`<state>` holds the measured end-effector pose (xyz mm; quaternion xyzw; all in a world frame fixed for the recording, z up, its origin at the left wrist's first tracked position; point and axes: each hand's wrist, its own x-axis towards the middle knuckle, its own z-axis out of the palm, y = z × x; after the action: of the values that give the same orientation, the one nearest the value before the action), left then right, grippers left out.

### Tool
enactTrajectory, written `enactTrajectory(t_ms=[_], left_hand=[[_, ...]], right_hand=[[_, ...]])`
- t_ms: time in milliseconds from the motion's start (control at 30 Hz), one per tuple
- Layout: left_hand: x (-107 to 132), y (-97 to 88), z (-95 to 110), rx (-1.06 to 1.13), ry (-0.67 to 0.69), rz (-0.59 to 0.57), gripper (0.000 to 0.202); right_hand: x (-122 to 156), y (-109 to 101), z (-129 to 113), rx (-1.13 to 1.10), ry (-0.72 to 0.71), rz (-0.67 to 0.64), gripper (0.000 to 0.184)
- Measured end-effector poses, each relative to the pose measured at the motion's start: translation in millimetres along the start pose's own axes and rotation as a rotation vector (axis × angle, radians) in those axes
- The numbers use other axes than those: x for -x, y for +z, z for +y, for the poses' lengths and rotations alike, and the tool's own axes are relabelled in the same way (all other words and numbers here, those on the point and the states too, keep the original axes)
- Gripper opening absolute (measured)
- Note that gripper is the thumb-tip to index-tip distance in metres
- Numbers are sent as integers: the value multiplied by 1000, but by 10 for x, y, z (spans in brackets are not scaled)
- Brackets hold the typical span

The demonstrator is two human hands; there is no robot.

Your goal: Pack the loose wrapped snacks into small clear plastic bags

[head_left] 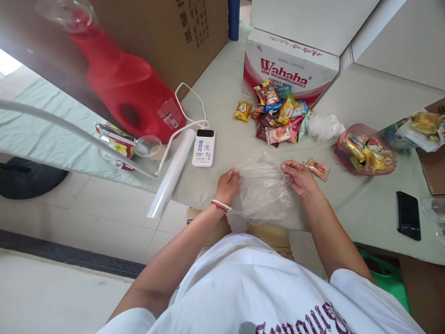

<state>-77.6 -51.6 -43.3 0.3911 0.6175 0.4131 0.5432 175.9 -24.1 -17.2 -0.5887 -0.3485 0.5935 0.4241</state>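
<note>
A clear plastic bag (266,195) is stretched between my two hands at the table's front edge. My left hand (228,187) pinches its left side, fingers closed, with a beaded bracelet at the wrist. At the opposite side my right hand (299,177) grips the film between thumb and fingers. A small wrapped snack (317,168) lies just beyond my right hand. Farther back is a pile of wrapped snacks (278,113), with a crumpled clear plastic bag (325,126) beside it. To the right, a pink glass bowl (365,169) holds more snacks.
Left of my hands are a white power bank (204,155) with a cable, a roll of clear film (172,174) overhanging the edge, and a large red bottle (135,88). A Wahaha carton (288,69) stands behind the pile. A black phone (408,215) lies at right.
</note>
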Motion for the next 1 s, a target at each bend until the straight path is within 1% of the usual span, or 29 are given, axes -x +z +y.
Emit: enactTrajectory(t_ms=[33, 100, 133, 200, 300, 367, 433, 500, 600, 667, 700, 733, 767, 800, 833, 900, 933, 967, 1000], left_hand=[[16, -1, 3, 79, -58, -26, 41], [53, -9, 12, 188, -109, -56, 42], [72, -15, 16, 217, -115, -63, 42], [108, -34, 19, 246, -119, -82, 42], [155, -75, 13, 258, -120, -150, 44], [180, -118, 11, 257, -127, -179, 47], [203, -174, 16, 256, -138, -164, 49], [231, -238, 21, 258, -151, -117, 51], [309, -336, 2, 218, -208, -59, 53], [399, -409, -31, 139, -256, -54, 52], [456, -452, -44, 69, -258, -52, 50], [518, -501, -46, -25, -232, -33, 46], [582, -555, -31, -142, -175, 11, 41], [643, -610, 6, -275, -85, 80, 37], [694, -661, 67, -408, 39, 163, 34], [740, -717, 254, -621, 361, 299, 28], [726, -705, 364, -689, 539, 310, 24], [684, -658, 470, -736, 714, 259, 21], [615, -576, 560, -773, 860, 152, 21]], right_hand=[[-2, -15, -9, -25, 8, 10, 42], [8, -19, -27, -67, 13, -16, 41], [18, -13, -38, -94, 21, -60, 40], [39, 0, -66, -152, 59, -196, 39], [36, 2, -113, -169, 110, -396, 40], [-5, -7, -144, -152, 94, -444, 46], [-74, -20, -175, -163, 56, -410, 55], [-166, -33, -205, -197, 18, -306, 58], [-337, -42, -241, -189, -19, -155, 51], [-468, -31, -261, -106, -56, -119, 45], [-535, -19, -273, -46, -89, -117, 43], [-600, -4, -288, 17, -132, -121, 40], [-660, 15, -307, 82, -179, -136, 37], [-713, 35, -328, 149, -223, -167, 35], [-756, 59, -351, 216, -260, -210, 33], [-812, 116, -388, 343, -314, -313, 30], [-825, 152, -398, 402, -336, -357, 29], [-830, 194, -399, 452, -356, -388, 28], [-830, 240, -394, 491, -377, -411, 27]])
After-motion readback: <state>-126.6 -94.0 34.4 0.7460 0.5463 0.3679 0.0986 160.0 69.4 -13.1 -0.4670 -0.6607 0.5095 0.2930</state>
